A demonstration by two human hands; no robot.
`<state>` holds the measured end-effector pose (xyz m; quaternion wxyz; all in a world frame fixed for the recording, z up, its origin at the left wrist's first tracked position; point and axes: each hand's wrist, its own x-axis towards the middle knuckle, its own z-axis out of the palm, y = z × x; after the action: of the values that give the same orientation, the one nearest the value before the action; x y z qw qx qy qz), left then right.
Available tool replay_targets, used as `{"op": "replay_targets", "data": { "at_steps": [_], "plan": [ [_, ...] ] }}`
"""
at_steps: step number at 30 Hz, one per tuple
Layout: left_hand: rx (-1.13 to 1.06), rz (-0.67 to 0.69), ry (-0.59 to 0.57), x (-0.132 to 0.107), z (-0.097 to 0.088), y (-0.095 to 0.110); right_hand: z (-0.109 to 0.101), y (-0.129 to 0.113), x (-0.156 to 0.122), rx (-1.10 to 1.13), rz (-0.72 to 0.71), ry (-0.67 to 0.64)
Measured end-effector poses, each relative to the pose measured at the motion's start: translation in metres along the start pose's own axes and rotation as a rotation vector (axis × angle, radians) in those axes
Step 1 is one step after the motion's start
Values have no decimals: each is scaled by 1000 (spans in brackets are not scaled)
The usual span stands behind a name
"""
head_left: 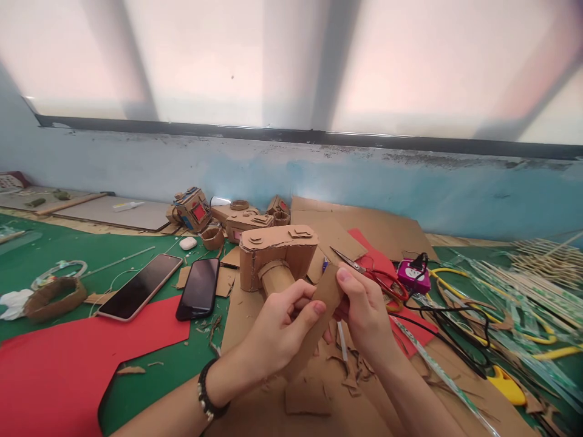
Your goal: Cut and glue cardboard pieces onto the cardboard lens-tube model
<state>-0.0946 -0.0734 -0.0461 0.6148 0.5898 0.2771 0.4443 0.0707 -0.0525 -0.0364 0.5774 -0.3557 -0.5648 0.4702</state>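
Note:
Between my two hands is a narrow cardboard strip (327, 295), tilted upward to the right. My left hand (285, 325), with a dark beaded bracelet on its wrist, pinches the strip near its middle. At the strip's upper end, my right hand (364, 309) grips it between thumb and fingers. Just behind them stands a cardboard camera model (279, 249) with a tube-shaped lens (277, 278) pointing toward me. Scissors with red handles (385, 282) lie beyond my right hand. A small cardboard piece (308, 397) rests below the strip.
Two phones (141, 286) (198, 288) and red paper (59, 364) lie at left. More cardboard models (194, 209) stand at the back. A purple power socket (413, 276), black cables (460, 328) and a yellow-handled tool (506, 385) are at right. Scraps litter the cardboard sheet (355, 419).

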Motion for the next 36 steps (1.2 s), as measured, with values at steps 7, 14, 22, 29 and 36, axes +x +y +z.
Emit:
{"op": "replay_targets", "data": {
  "at_steps": [7,14,22,29,36],
  "plan": [
    [12,0,8,-1,2,1,3,-6,-3,67,50,-1],
    [98,41,41,-2,1,-4,11,-11,-2,139,131,-6],
    [160,82,66,1,2,-8,9,-9,2,98,145,-9],
    [125,95,24,7,2,-6,-4,-12,8,-55,51,-14],
    [214,107,33,4,-1,-7,-7,-13,7,-77,74,-120]
  ]
}}
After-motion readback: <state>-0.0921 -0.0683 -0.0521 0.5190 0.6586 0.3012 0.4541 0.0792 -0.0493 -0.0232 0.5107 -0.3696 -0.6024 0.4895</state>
